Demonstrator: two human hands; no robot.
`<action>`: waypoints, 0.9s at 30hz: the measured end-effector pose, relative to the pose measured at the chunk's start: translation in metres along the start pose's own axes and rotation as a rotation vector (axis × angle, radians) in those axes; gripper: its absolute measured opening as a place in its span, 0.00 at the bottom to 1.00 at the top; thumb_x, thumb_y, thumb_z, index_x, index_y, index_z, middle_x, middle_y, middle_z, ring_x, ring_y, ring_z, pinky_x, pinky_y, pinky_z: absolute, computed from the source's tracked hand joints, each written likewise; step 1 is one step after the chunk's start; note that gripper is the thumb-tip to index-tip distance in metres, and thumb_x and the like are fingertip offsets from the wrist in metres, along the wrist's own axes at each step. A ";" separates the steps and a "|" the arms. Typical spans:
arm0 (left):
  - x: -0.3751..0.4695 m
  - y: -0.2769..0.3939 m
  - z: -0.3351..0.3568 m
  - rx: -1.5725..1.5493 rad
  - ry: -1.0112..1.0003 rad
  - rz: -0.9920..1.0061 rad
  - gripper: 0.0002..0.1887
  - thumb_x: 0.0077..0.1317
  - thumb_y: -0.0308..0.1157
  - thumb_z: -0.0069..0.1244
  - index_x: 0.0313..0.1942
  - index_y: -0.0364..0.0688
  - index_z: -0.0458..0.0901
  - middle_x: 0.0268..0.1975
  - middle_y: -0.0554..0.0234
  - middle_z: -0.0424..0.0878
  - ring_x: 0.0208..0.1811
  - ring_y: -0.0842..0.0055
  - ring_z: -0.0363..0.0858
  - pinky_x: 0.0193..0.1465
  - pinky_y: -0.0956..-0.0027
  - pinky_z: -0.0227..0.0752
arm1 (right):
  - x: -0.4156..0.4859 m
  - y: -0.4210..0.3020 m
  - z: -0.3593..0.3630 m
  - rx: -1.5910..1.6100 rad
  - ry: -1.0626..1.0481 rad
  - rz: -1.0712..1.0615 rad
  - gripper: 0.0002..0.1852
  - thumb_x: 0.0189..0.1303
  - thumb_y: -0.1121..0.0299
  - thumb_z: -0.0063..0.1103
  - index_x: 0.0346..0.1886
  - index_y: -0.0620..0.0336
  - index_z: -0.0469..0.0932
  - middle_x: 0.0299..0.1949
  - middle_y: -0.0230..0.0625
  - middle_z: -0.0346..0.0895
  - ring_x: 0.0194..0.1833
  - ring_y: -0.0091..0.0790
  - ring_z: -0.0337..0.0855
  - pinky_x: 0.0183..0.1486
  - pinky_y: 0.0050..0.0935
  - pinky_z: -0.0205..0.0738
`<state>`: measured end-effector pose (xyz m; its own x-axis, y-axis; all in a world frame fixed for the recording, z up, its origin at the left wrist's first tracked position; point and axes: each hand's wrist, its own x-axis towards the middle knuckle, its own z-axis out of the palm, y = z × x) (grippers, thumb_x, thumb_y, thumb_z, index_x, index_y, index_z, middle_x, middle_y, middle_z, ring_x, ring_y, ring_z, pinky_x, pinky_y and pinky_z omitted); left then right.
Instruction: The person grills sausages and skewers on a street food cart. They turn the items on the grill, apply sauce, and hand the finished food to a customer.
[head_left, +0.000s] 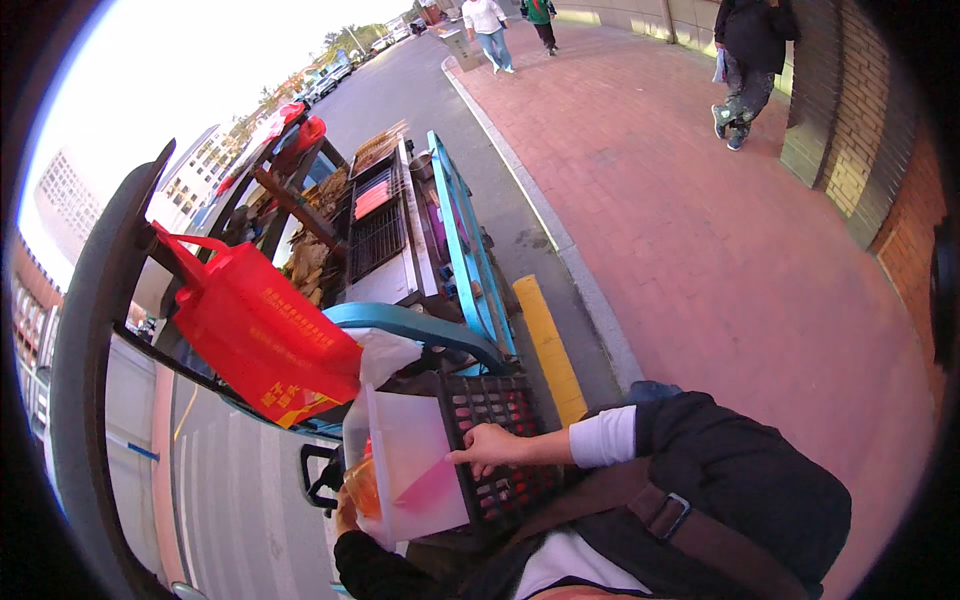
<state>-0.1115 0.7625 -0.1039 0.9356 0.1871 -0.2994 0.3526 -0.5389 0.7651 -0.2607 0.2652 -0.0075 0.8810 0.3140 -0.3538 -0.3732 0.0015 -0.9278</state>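
Observation:
My right hand (491, 448) is over the rim of a black plastic crate (480, 495). Its finger and thumb meet at the tip of a thin pink sheet (431, 481), which slants across the inside of a translucent white plastic bin (420, 420). My left hand (346, 512) is at the bin's far left side, mostly hidden, next to an orange-brown translucent thing (365, 487) that I cannot identify. Whether the left fingers grip it or the bin is unclear. Red and pale items show through the crate's grid.
A red shopping bag (262, 330) hangs from the cart's dark frame (90, 300). Beyond a blue rail (465, 247) is a grill (379, 236) with pink sausages (373, 199) and skewers (382, 146). A kerb (555, 225) borders the brick pavement (675, 247), where several people (750, 75) walk.

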 end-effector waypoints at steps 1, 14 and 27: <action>-0.002 -0.003 0.000 -0.017 -0.003 -0.005 0.24 0.62 0.45 0.61 0.54 0.42 0.81 0.49 0.59 0.85 0.49 0.67 0.83 0.49 0.59 0.75 | 0.001 -0.002 0.000 -0.033 0.011 0.010 0.27 0.64 0.48 0.68 0.32 0.69 0.78 0.28 0.44 0.85 0.29 0.32 0.90 0.30 0.27 0.85; -0.004 0.003 0.008 -0.127 0.008 0.000 0.26 0.66 0.45 0.59 0.60 0.43 0.78 0.54 0.62 0.83 0.53 0.70 0.81 0.53 0.61 0.73 | 0.000 0.011 -0.038 -0.231 0.038 -0.140 0.25 0.67 0.48 0.65 0.34 0.67 0.85 0.30 0.39 0.88 0.30 0.27 0.90 0.35 0.29 0.82; -0.087 0.010 -0.031 -0.242 0.258 -0.024 0.29 0.69 0.45 0.57 0.65 0.41 0.74 0.60 0.63 0.80 0.60 0.72 0.76 0.57 0.63 0.70 | -0.078 0.129 -0.334 -0.165 0.517 -0.188 0.20 0.63 0.81 0.53 0.59 0.63 0.72 0.55 0.41 0.78 0.45 0.29 0.87 0.46 0.30 0.79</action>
<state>-0.1892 0.7664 -0.0527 0.8896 0.4158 -0.1889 0.3400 -0.3270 0.8818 -0.2807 -0.0759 -0.1390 0.9709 -0.1829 -0.1545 -0.1826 -0.1485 -0.9719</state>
